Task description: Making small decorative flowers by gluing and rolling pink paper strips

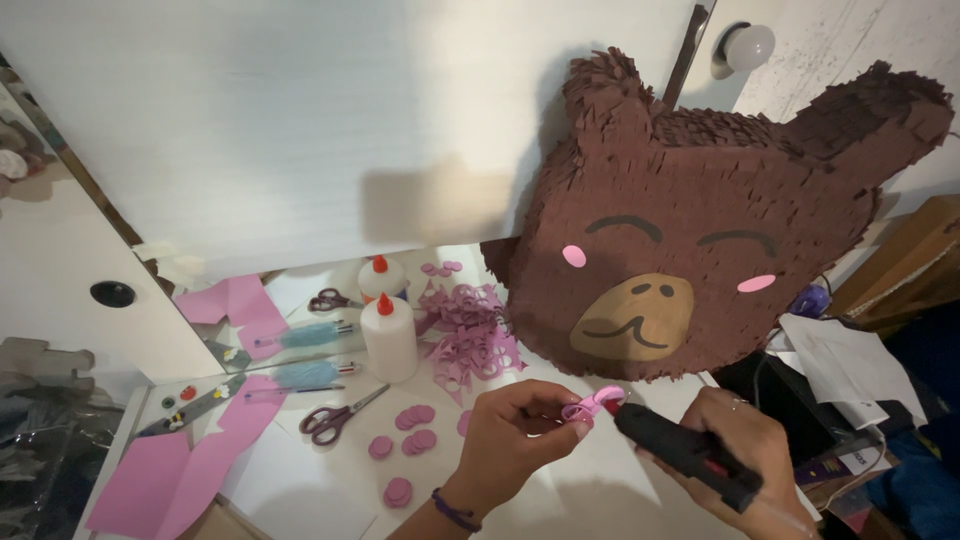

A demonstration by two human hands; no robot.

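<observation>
Pinching a pink paper curl [590, 404] in left hand [510, 435] fingertips, held up to meet nozzle of black glue gun [680, 452] gripped in right hand [745, 455]. Brown bear piñata [700, 230] leans just behind; pink circles [410, 430], scissors [335, 418], glue bottle [388, 340] on table within reach.

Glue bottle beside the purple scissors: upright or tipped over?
Upright. The white glue bottle stands on its base on the table, red nozzle pointing up, beside the scissors; its reflection shows in the mirror behind.

A brown bear-face piñata [700, 220] leans behind a white glue bottle [389, 340], purple-handled scissors [335, 418] and pink paper circles [412, 432].
</observation>
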